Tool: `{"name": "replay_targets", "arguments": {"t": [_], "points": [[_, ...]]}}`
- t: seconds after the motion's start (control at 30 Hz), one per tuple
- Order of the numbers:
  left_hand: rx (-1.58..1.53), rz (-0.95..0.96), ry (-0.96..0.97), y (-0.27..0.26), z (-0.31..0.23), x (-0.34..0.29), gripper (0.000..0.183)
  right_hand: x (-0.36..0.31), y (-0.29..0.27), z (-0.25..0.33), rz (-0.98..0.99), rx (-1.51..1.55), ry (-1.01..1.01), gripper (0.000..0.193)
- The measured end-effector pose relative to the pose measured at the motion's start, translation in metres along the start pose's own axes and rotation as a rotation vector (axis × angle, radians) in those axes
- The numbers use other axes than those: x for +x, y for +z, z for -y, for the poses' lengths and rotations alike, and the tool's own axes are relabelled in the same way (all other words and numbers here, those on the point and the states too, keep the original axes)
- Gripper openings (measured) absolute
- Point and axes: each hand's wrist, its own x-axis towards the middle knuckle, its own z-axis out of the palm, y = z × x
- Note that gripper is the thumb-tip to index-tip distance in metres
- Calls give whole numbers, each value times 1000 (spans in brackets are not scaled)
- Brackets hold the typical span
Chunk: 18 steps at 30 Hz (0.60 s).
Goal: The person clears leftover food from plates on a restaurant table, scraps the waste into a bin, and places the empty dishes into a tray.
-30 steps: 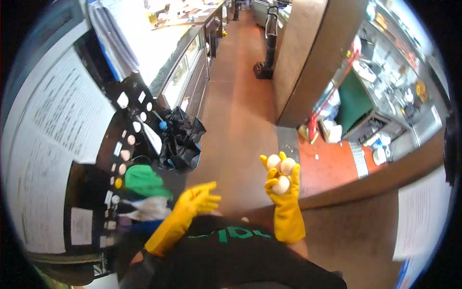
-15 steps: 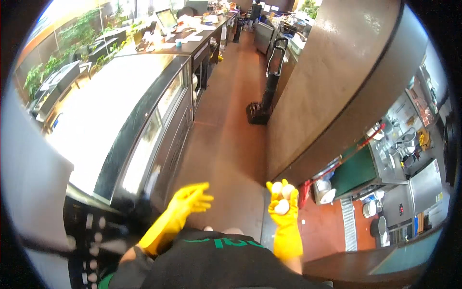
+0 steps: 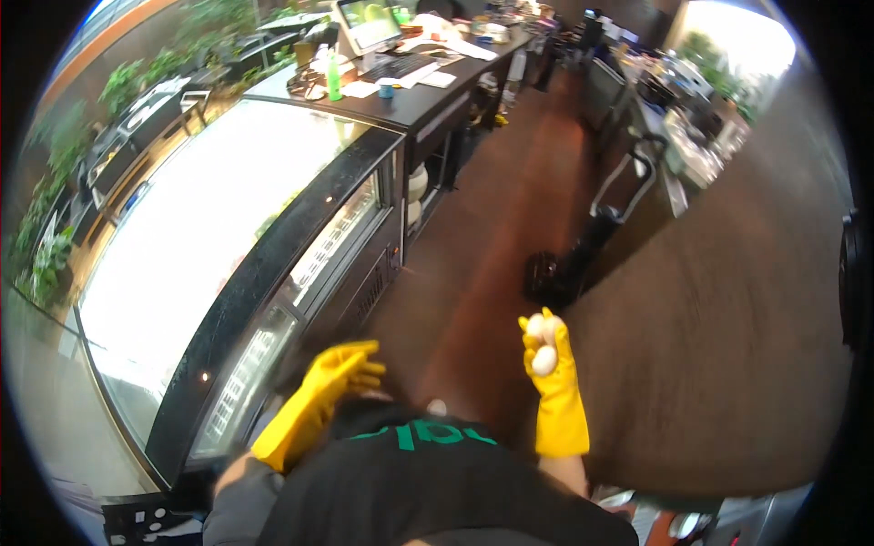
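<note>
Yellow rubber gloves cover both hands. In front of my body at the right, my right hand (image 3: 561, 391) is curled around a few pale eggs (image 3: 544, 360), which rest against the palm with the fingers round them. How many lie behind the fingers is hard to tell. My left hand (image 3: 335, 375) holds nothing; its fingers are stretched and apart, a little to the right of the glass display case (image 3: 259, 238).
A reddish-brown floor (image 3: 492, 227) runs ahead between counters. On the right stands a dark upright floor-cleaning machine (image 3: 569, 264) beside a brown partition (image 3: 710, 346). The left counter (image 3: 410, 105) carries a screen (image 3: 370, 25), a green bottle (image 3: 333, 76) and papers.
The view has moved forward along the aisle, so the display case and counter are nearer. The kitchen area at the right has mostly left the view. My right hand still holds the eggs.
</note>
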Motion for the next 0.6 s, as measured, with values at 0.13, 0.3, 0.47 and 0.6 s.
{"name": "replay_targets", "arguments": {"t": [0.13, 0.3, 0.47, 0.6], "points": [[-81, -207, 96, -19, -37, 59, 40, 187, 71, 36, 130, -489, 75, 58], [-97, -271, 122, -27, -104, 169, 43, 385, 143, 53, 277, -689, 99, 54], [-125, -153, 271, -8, -217, 307, 48, 556, 199, 74, 313, -720, 120, 52], [-127, -22, 267, 5, -298, 406, 51, 686, 250, 95, 393, -830, 111, 50]]}}
